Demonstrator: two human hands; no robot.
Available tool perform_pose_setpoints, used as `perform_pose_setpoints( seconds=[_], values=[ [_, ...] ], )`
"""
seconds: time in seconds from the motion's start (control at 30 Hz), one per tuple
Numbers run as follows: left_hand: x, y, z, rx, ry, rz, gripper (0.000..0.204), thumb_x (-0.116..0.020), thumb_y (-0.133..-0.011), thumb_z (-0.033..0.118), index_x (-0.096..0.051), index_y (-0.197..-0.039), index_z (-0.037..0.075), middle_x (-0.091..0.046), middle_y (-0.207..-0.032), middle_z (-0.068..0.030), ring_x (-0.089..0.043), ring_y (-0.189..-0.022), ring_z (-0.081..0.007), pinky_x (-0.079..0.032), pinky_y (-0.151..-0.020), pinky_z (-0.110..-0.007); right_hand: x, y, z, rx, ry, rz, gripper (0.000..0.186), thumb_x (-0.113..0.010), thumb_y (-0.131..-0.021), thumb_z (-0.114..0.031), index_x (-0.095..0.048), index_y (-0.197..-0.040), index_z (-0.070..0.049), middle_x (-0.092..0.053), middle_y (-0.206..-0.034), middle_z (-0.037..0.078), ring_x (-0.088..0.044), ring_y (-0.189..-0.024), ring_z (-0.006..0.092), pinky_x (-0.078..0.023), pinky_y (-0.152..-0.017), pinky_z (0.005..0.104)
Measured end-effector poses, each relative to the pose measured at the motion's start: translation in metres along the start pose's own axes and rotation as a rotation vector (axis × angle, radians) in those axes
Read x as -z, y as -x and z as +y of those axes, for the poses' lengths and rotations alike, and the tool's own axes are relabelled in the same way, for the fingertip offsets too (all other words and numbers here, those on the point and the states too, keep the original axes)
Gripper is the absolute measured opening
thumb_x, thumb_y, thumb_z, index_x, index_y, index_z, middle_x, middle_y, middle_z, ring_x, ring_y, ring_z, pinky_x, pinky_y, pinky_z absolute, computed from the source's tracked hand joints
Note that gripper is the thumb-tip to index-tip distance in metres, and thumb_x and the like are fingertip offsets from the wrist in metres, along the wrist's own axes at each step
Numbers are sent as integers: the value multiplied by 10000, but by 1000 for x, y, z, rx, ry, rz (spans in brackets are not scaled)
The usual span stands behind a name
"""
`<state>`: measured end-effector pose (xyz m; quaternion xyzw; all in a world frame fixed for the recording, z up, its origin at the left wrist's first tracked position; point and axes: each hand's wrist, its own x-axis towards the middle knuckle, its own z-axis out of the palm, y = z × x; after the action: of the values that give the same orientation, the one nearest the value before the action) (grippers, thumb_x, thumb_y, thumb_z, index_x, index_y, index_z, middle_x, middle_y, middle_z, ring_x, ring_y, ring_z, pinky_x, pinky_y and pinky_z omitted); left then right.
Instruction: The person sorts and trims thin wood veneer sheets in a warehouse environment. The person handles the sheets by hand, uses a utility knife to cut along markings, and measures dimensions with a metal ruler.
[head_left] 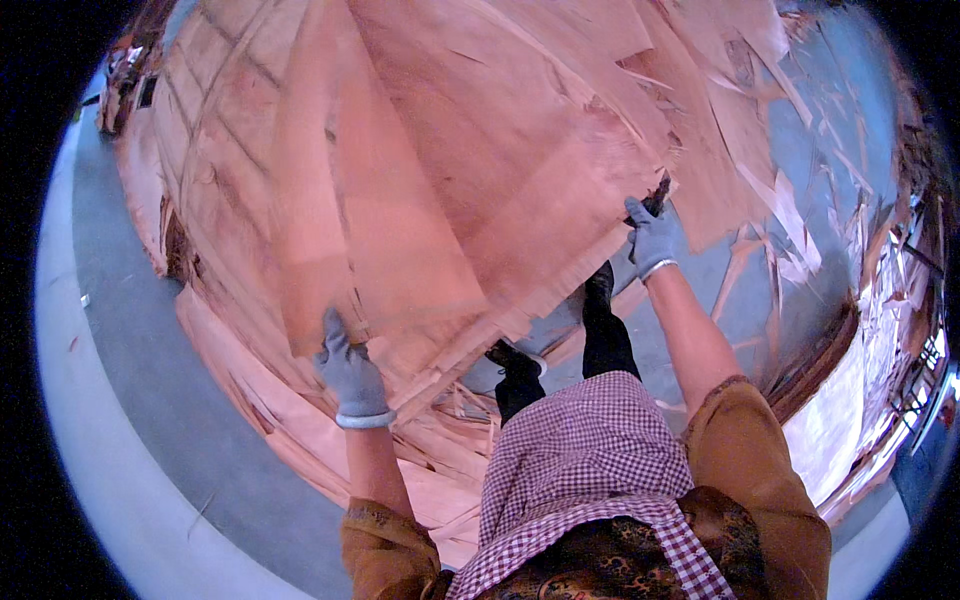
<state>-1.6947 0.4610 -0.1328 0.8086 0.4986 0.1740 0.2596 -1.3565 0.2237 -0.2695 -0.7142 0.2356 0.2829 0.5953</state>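
Wearing a grey glove, my left hand (352, 380) grips the near edge of a long tan wood veneer sheet (395, 215), thumb on top. The sheet lies at a slant over a broad stack of veneer (550, 205), and a dark split runs along its length. My right hand (653, 240), also gloved, is closed at the stack's right corner. A short dark piece (657, 193) sticks out past its fingers; I cannot make out whether this is a tool or a dark bit of wood.
Torn veneer strips (790, 225) litter the blue-grey floor (725, 280) on the right. More broken sheets (250, 375) jut from under the stack at the left. My shoes (598, 285) stand against the near edge. A pale pile of sheets (830, 440) rises at the lower right.
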Motion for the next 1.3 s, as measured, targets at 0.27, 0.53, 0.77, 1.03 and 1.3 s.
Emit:
perform_pose_setpoints(
  seconds=[0.27, 0.53, 0.77, 1.03, 1.3],
  values=[
    [-5, 15, 20, -292, -511, -52, 511, -507, -789, -62, -495, -1280, 82, -545, -951, -41, -456, -829, -139, -403, -612, -259, -8, 6, 6, 49, -193, 42, 250, -743, -704, -67, -564, -875, -100, -521, -658, -22, -393, -441, 80, -300, -373, 232],
    [-39, 22, 28, 187, 124, -187, 524, -477, -771, -67, -478, -1275, 77, -615, -941, -154, -561, -749, -311, -453, -660, -365, -52, 104, -16, 1005, 360, -482, 215, -674, -681, -56, -577, -872, -37, -580, -991, 128, -567, -915, 274, -472, -785, 327],
    [-9, 27, 60, 82, 223, -81, 314, -466, -883, 16, -539, -1189, 28, -566, -907, -40, -474, -709, -135, -415, -627, -247, -105, 205, -59, 969, 309, -1001, 242, -670, -701, -67, -560, -915, -39, -561, -1035, 142, -564, -932, 301, -466, -793, 372],
    [101, 12, 88, -102, 23, 158, 340, -485, -828, -20, -569, -1157, -5, -579, -1132, -147, -552, -1031, -255, -426, -910, -347, -56, 205, -99, 474, 241, -623, 310, -683, -781, -125, -539, -1033, -15, -605, -920, 79, -576, -830, 138, -489, -718, 282],
    [204, -1, 115, 67, 277, 281, 392, -511, -800, -58, -550, -1185, -3, -543, -1196, -167, -524, -1084, -294, -404, -951, -387, 0, 141, -91, 222, -190, -315, 152, -637, -819, -149, -494, -867, -133, -410, -588, -56, -347, -395, 53, -251, -327, 217]
  ],
)
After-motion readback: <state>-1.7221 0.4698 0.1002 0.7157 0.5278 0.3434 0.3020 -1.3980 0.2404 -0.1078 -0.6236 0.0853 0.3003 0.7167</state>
